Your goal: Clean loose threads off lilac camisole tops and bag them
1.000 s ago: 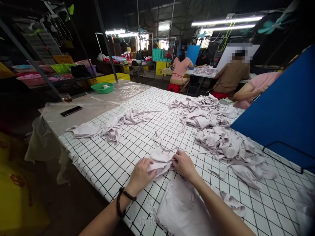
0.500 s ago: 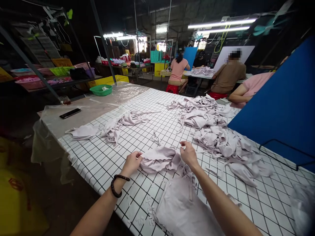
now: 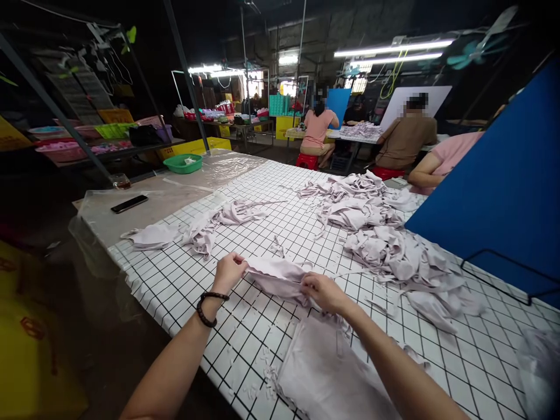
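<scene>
A pale lilac cloth piece (image 3: 275, 277) stretches between my two hands, just above the gridded table cover. My left hand (image 3: 231, 271), with a dark beaded bracelet at the wrist, pinches its left end. At the right end, the fingers of my right hand (image 3: 321, 290) are closed on the same cloth. Nearer to me lies a larger flat lilac cloth (image 3: 328, 367), partly beneath my right forearm. Small fabric scraps (image 3: 256, 379) are scattered to its left.
Crumpled lilac cloths lie in a heap (image 3: 394, 251) at the right and a smaller pile (image 3: 205, 227) at the left. A blue board (image 3: 494, 192) leans at the right. Phone (image 3: 129, 203), glass cup (image 3: 120, 181) and green basket (image 3: 184, 164) stand far left. People sit beyond.
My right hand has come down and left and closed on the cloth's right end. My left hand has moved slightly up and left, and the cloth is pulled straighter.
</scene>
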`<state>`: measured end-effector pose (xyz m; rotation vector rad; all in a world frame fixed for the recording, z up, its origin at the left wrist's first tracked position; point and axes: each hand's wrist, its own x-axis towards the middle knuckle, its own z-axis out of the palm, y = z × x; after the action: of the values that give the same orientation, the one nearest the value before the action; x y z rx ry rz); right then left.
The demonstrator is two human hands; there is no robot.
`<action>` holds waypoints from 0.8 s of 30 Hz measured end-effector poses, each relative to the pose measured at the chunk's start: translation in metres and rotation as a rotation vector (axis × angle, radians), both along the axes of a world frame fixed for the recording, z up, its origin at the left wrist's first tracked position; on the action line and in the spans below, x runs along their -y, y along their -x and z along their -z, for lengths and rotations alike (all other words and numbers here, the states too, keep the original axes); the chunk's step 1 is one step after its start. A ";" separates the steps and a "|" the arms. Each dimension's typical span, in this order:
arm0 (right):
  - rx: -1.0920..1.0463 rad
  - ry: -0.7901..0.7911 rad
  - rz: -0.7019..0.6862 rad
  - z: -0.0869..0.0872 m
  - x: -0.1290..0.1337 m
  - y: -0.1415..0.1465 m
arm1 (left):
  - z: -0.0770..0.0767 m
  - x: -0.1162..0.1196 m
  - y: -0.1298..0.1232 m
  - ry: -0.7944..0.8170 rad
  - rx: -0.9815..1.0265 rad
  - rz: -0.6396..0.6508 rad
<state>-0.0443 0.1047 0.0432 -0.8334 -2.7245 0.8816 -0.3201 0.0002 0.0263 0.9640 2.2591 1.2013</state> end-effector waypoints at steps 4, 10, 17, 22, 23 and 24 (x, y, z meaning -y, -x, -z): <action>-0.155 0.138 -0.203 -0.042 0.024 -0.019 | -0.010 -0.009 0.012 -0.072 0.049 -0.060; 0.131 -0.277 -0.383 -0.031 0.080 -0.017 | -0.003 -0.021 0.007 -0.237 0.209 -0.148; 0.215 -0.659 -0.202 -0.018 0.082 -0.026 | -0.012 -0.010 0.033 -0.374 0.345 -0.213; 0.175 -0.716 -0.351 -0.003 0.122 -0.020 | -0.003 0.005 0.031 -0.353 0.587 -0.173; 0.171 -0.721 -0.381 0.003 0.129 -0.017 | 0.001 0.008 0.029 -0.340 0.638 -0.158; 0.169 -0.722 -0.402 0.010 0.135 -0.014 | 0.005 0.012 0.026 -0.325 0.682 -0.144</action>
<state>-0.0303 -0.0300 0.0330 -0.2238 -3.0529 -0.1762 -0.3463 -0.0119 0.0218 0.3902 1.6373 1.6824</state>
